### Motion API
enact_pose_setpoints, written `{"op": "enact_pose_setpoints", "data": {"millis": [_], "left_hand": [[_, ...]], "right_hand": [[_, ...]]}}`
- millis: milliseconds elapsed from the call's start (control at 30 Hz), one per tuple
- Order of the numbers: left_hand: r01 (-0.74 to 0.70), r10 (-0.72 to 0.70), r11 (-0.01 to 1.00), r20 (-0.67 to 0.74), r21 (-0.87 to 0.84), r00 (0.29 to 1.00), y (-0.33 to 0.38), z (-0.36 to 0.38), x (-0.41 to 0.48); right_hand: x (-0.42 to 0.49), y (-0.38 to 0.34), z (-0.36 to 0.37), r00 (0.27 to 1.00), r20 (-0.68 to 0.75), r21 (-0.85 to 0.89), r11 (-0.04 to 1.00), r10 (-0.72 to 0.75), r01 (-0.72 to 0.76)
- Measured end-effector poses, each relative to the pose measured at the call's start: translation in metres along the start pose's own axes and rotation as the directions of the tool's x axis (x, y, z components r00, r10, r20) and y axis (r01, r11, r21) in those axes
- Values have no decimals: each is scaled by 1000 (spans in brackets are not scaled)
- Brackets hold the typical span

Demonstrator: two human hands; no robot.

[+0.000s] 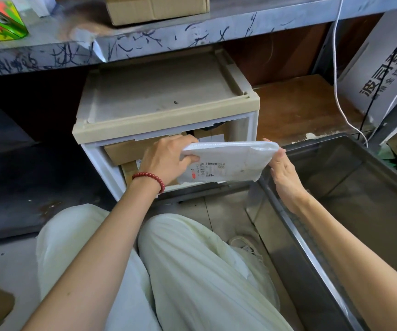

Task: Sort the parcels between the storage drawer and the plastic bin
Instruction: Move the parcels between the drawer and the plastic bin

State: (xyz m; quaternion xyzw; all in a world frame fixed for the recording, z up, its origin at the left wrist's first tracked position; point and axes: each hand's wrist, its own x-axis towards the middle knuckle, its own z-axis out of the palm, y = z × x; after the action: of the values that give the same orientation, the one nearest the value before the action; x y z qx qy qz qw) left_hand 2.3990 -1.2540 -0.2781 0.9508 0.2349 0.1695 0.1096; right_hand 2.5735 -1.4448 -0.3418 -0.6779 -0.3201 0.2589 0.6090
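Fingers (186, 140) of left hand (166, 161) curled over the top-left corner of a white parcel (228, 161), thumb on its front face: firm grip. Right hand (285, 173) holds the parcel's other end, thumb on the front edge, its fingers mostly hidden behind; one tip shows above the top edge.

Steel desk (168, 37) spans the 12 o'clock band, front edge scrawled with dark pen marks.

Grey plastic bin (331, 154) fills 3 to 5 o'clock, on the floor, just beside the drawer.

Pale trousers (192, 271) at 6 o'clock, knees bent toward the drawer.

Drawer (164, 99) at centre, under the desk: beige top, white frame. Front open; brown boxes (125, 151) stacked inside.

Grey carton (383, 68) with printed characters leans at 2 o'clock, behind the bin.

Cardboard box (156, 8) on the desk at 12 o'clock, cut by the frame edge.

Parcel held in the air, label toward the camera, in front of the lower right part of the drawer's opening. Its right end reaches the bin's corner at the bin's 9 o'clock side. Whether it touches the boxes behind, cannot tell.

White cable (336, 80) hangs from 1 o'clock down toward the bin's far rim.

Shoe (245, 244) on the floor between trousers and bin.

Red bead bracelet (149, 177) on the left wrist.
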Motion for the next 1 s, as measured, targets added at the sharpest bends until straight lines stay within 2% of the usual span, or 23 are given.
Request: {"op": "enact_pose_setpoints", "data": {"millis": [100,300,367,433,567,733,1000], "left_hand": [[65,-77,985,-67,-159,995,6,4,2],[185,-274,895,-172,-407,946,17,20,10],[243,-345,858,-158,-453,925,22,25,14],[279,-358,852,-104,-442,928,29,31,19],[232,-250,894,4,-384,968,53,40,32],[98,-87,962,56,-255,995,97,52,64],[-83,141,970,251,-228,958,167,126,101]], "right_hand": [[2,2,7,999,-31,52,998,-44,46],[6,4,4,967,-256,53,999,2,12],[4,4,2,949,-313,70,997,33,-12],[1,5,-2,924,-370,131,990,93,-47],[-4,3,-20,847,-460,327,937,268,-119],[-10,-3,-63,749,-548,450,886,371,-110],[-36,38,-131,575,-651,553,828,495,-87]]}}
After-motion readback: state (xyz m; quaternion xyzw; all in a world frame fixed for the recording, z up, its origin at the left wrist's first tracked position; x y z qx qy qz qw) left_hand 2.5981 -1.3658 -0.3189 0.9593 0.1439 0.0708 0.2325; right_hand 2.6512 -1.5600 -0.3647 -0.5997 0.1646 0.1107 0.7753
